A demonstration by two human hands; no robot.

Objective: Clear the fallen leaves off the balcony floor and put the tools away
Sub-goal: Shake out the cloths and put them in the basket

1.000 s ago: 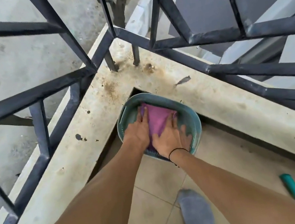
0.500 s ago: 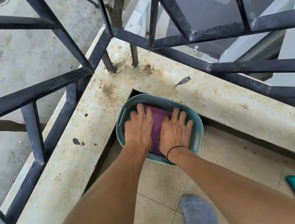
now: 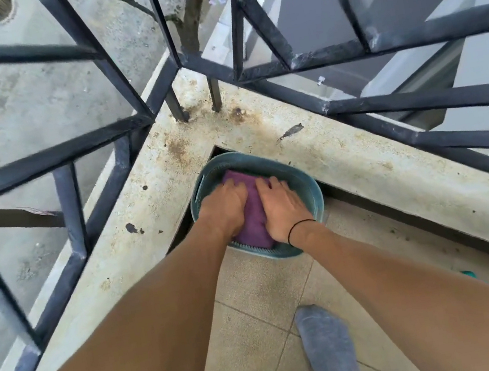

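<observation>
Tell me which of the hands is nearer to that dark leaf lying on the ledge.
The right. The right hand presses the purple cloth on the basket's side nearest the leaf; the left hand lies across the cloth, farther away.
</observation>
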